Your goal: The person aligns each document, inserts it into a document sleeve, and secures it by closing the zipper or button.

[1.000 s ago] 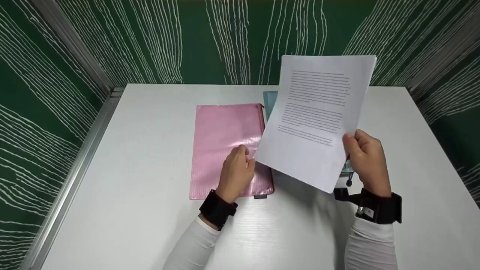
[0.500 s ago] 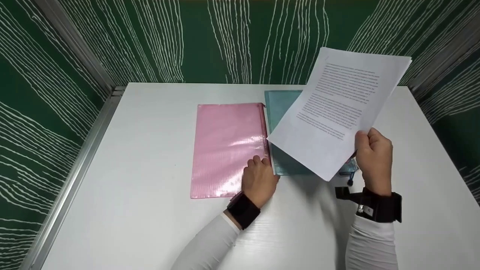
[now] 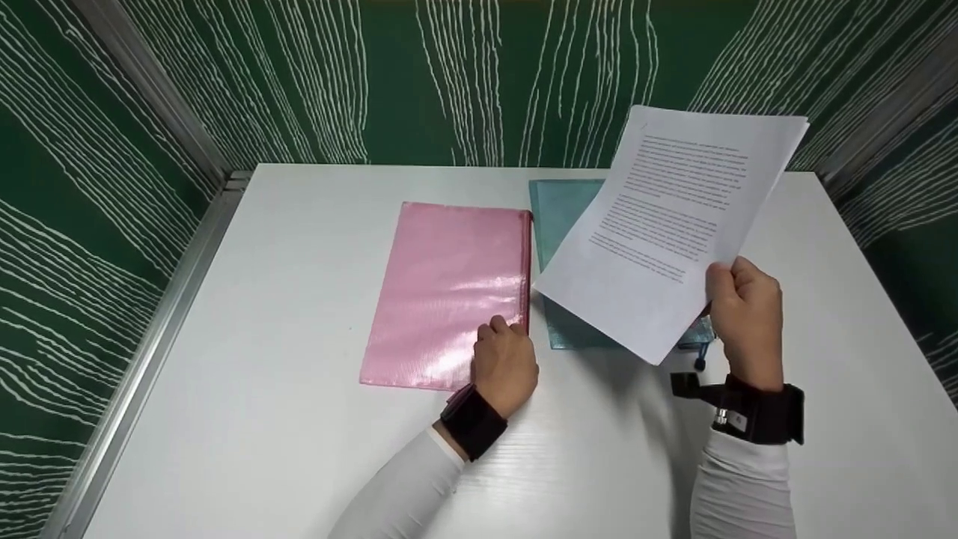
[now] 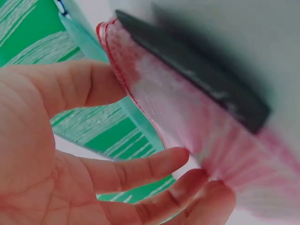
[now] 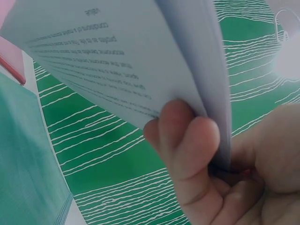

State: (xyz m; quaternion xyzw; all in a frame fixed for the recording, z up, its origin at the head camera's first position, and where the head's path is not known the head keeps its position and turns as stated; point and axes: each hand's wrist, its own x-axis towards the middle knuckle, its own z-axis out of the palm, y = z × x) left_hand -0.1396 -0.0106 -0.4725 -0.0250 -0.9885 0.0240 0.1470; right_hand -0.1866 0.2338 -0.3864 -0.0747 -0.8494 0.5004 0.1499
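Observation:
A pink zip pouch [image 3: 449, 284] lies on the white table, left of a teal pouch [image 3: 565, 213]. My left hand [image 3: 505, 367] holds the pink pouch by its lower right part. In the left wrist view the thumb [image 4: 101, 82] is at the red-edged side, the fingertips [image 4: 187, 180] meet the pouch's face, and a dark tab [image 4: 197, 75] sticks out beside them. Raised above the teal pouch is a stack of printed paper sheets [image 3: 658, 232]. My right hand [image 3: 747, 322] pinches its lower right edge, thumb on the front and curled fingers [image 5: 197, 145] behind.
The sheets cover much of the teal pouch; a blue zip pull [image 3: 700, 363] hangs from its lower right. Green walls [image 3: 404, 82] with white streaks stand behind and beside the table [image 3: 262, 314]. A metal frame rail [image 3: 157, 359] runs along the left.
My left hand has moved right to the pink pouch's lower right part, and the pouch has turned slightly, its bottom shifting left. The sheets have swung right, uncovering part of the teal pouch.

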